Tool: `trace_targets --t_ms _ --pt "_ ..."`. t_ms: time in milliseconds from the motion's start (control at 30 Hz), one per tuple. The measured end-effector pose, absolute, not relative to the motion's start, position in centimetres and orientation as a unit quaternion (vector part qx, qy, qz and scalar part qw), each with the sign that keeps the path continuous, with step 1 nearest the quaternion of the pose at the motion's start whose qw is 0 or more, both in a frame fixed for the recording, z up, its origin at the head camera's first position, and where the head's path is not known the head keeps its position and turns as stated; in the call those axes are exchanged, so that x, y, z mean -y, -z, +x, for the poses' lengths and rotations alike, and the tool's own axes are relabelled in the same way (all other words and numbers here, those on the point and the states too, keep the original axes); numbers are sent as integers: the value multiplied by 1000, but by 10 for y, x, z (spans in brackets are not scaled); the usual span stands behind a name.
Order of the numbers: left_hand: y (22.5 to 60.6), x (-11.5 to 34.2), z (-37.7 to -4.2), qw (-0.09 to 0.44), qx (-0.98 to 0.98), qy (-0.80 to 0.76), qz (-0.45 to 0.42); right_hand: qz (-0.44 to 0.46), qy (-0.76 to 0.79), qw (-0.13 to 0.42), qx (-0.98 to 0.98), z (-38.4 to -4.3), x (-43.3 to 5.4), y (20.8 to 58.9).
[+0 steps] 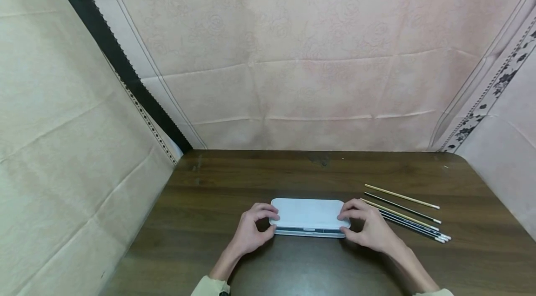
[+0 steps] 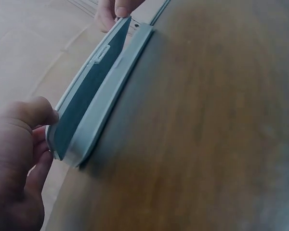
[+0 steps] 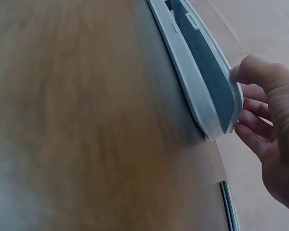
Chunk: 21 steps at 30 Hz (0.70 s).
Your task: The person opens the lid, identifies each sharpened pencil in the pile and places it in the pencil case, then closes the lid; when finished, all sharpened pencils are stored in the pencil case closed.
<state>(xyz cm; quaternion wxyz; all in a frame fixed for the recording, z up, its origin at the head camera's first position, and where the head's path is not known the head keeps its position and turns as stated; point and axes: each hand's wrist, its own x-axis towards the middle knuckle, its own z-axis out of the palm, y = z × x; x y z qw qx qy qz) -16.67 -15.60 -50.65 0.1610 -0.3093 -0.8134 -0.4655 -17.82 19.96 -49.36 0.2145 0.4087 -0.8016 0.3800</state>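
A white pencil case (image 1: 311,212) with a dark inside lies on the table, its lid (image 2: 88,91) tilted up so that a gap shows along the near side. At its left end, my left hand (image 1: 253,228) pinches the lid between thumb and fingers. My right hand (image 1: 368,226) grips the lid's right end in the same way. In the right wrist view the thumb (image 3: 253,72) presses the lid's edge while the fingers lie behind it. The lower half of the case (image 3: 188,82) rests on the wood. Its contents are hidden.
Several thin pencils (image 1: 402,197), yellow and dark with white ends, lie to the right of the case, partly behind the right hand. The brown wooden table (image 1: 234,175) meets pale cloth hangings (image 1: 310,91) at its back and sides.
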Motion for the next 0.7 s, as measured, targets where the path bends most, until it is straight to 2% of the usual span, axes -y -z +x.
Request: trace_targets --t_ms 367,700 --pt "515 156 -165 180 823 428 -328 411 -364 230 804 -176 -197 501" --pt "514 156 -164 165 835 417 -320 402 -355 226 813 -173 -196 501"
